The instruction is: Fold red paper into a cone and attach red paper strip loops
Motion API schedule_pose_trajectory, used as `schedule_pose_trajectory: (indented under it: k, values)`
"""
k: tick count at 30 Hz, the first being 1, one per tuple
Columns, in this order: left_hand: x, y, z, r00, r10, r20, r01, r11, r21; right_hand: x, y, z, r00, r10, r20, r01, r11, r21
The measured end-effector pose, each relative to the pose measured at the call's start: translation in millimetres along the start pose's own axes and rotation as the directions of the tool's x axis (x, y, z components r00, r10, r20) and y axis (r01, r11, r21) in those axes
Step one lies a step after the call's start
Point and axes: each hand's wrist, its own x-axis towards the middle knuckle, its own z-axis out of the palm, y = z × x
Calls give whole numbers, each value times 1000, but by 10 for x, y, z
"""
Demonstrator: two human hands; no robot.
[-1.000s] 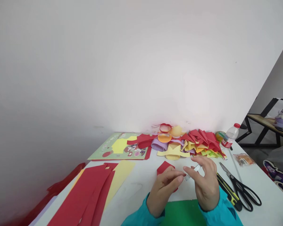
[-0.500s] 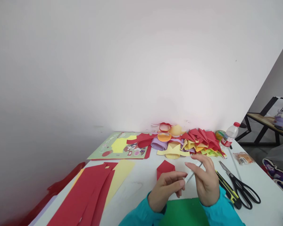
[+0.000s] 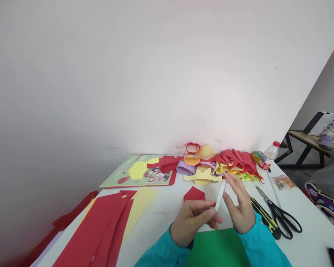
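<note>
A narrow white strip [image 3: 220, 197] slants upward between my hands. My left hand [image 3: 196, 220] pinches its lower end between thumb and fingers. My right hand [image 3: 241, 207] is beside the upper end with thumb and fingers apart; whether a fingertip touches the strip is unclear. Below both hands, at the bottom edge of the view, is a green sheet [image 3: 217, 248], partly covered by my sleeves. Just beyond my left hand lies a red paper piece [image 3: 194, 194] with a pointed top, its lower part hidden by the fingers.
Black-handled scissors [image 3: 281, 215] and a yellow-black cutter knife [image 3: 267, 218] lie at right. Red sheets [image 3: 94, 226] cover the left side. Along the wall are a picture book [image 3: 122, 170], paper crowns [image 3: 203, 174], folded red papers [image 3: 236, 159] and a bottle [image 3: 268, 157].
The strip has turned more upright, and its upper end shows more clearly. My right hand's thumb and fingers have spread a little wider. The whole view has shifted slightly.
</note>
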Motion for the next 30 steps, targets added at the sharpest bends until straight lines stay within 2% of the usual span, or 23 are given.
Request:
schedule_pose_trajectory:
  k: [3,6,7,8,9,10,11,13,15,17,19,21,22,26,30]
  values:
    - [-57,35,-13,994,54,-96,-55,998,-4,-19,147,-81,993,72,-88,-78,995,-63]
    - [-100,89,-28,980,103,-171,-104,995,5,-173,586,-239,964,179,-198,-211,966,-153]
    - [-108,108,-35,977,110,-184,-111,994,4,-267,774,-316,951,237,-200,-279,935,-218]
    - [-113,124,-44,974,116,-194,-117,993,4,-379,965,-406,934,307,-184,-352,882,-314]
    - [-115,138,-54,972,121,-203,-122,993,10,-505,1145,-508,899,403,-173,-436,778,-452]
    - [-114,149,-65,969,126,-210,-125,992,19,-638,1306,-619,843,512,-165,-499,627,-599]
    - [-111,157,-76,968,132,-215,-129,991,27,-773,1442,-734,804,565,-184,-534,551,-642]
    - [-102,165,-94,966,141,-216,-136,990,36,-1023,1636,-956,746,628,-222,-579,447,-682]
    - [-91,163,-106,967,138,-213,-135,990,28,-1220,1755,-1136,698,683,-215,-595,387,-705]
    - [-80,157,-114,969,127,-211,-128,992,9,-1353,1840,-1250,679,712,-178,-581,373,-723]
    - [-70,150,-118,971,111,-211,-117,993,-18,-1429,1918,-1300,607,781,-148,-552,281,-785]
    - [-63,148,-122,973,96,-212,-110,992,-56,-1467,1991,-1307,571,813,-117,-520,248,-817]
    - [-61,150,-124,973,90,-213,-108,991,-74,-1477,2023,-1304,567,817,-103,-503,245,-829]
    - [-62,176,-150,970,76,-233,-107,986,-125,-1499,2099,-1317,589,807,-39,-435,276,-857]
    - [-71,204,-197,962,68,-265,-109,984,-144,-1504,2036,-1413,574,817,-50,-493,296,-818]
